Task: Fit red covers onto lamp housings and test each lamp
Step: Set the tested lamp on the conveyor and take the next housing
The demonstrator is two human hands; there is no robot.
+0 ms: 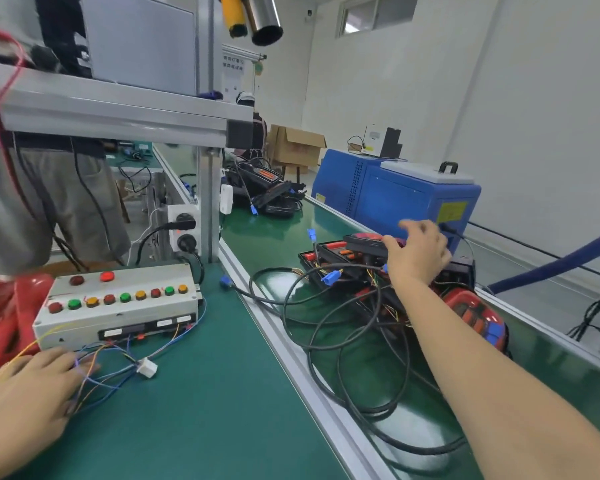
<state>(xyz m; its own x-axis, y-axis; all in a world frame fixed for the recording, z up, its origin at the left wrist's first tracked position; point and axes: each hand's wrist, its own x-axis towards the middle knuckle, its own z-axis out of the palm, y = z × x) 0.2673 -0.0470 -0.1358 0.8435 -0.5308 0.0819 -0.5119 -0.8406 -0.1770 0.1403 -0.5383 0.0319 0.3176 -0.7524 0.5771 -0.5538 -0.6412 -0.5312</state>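
The single head-worn camera looked forward and down, close over the green bench (201, 410); the conveyor belt (278, 233) ran away toward one o'clock.

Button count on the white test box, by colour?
Buttons on the white test box, top face, by colour:
Red: 5, e.g.
Green: 3, e.g.
Amber: 3, e.g.
Total: 11
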